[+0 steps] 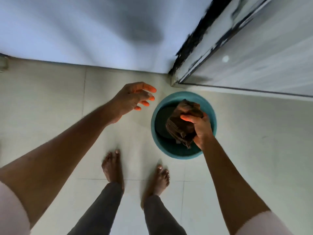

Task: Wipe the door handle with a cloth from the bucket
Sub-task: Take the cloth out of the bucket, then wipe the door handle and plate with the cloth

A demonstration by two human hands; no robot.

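The bucket (183,151) is set on the floor (254,133) just before the door frame (199,53); the cloth (182,122) is held over it, right of the left hand (130,99).

door (264,53): handle cut off | bucket (156,133): contents partly hidden by cloth (182,122)

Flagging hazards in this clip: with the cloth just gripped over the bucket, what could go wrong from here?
1. The brown cloth, bunched in the right hand over the teal bucket, may be wet; if so, drips could slick the tiled floor near the bare feet.
2. The bucket stands close by the feet and could be kicked.
3. The left hand is empty; the loose cloth could slip.
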